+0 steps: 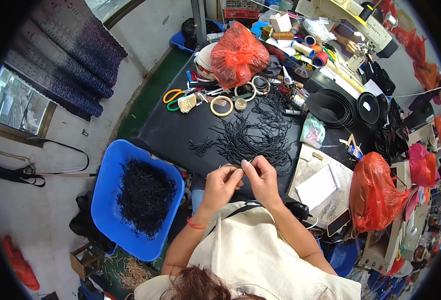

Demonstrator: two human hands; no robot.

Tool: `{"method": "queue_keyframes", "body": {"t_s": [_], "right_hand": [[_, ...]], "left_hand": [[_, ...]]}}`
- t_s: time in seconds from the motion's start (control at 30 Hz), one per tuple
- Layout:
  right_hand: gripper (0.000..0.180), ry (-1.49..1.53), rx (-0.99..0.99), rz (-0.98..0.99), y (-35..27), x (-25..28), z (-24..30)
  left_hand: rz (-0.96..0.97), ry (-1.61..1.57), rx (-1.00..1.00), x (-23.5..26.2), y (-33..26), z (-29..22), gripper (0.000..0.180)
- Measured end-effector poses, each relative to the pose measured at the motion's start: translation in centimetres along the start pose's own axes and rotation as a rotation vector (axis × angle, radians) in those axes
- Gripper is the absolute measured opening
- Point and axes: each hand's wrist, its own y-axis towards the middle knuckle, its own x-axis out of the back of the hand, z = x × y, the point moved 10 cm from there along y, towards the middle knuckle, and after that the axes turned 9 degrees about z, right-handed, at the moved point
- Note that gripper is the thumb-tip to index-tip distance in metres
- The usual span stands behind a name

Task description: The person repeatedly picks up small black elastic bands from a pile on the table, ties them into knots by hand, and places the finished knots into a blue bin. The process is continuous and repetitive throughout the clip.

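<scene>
My left hand (220, 186) and my right hand (262, 181) are close together at the table's near edge. On each, thumb and fingers are pinched closed; what is between the fingertips is too small or hidden to make out. Just beyond them lies a loose heap of thin black cords (253, 142), spread over the black tabletop (173, 135). A small separate bunch of black cords (201, 147) is left of the heap. To my left, lower than the table, stands a blue plastic tub (104, 200) holding a tangled mass of black cords (145, 197).
Farther back are orange-handled scissors (172, 95), tape rolls (222, 106) and a red plastic bag (238, 55). On the right are a white pad (318, 187), a phone (338, 222), coiled black strap (330, 107) and another red bag (378, 192). A sewing machine (365, 25) stands at the back right.
</scene>
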Motion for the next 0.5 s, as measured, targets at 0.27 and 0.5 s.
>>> {"method": "queue_keyframes", "body": {"t_s": [0.27, 0.5], "right_hand": [[0.035, 0.485, -0.431, 0.070, 0.3, -1.9, -7.9], [0.045, 0.592, -0.403, 0.117, 0.3, -1.9, -7.1]], "left_hand": [[-0.092, 0.344, -0.118, -0.4, 0.9, 1.7, 0.017], [0.115, -0.362, 0.168, -0.9, 0.8, 5.6, 0.026]]}}
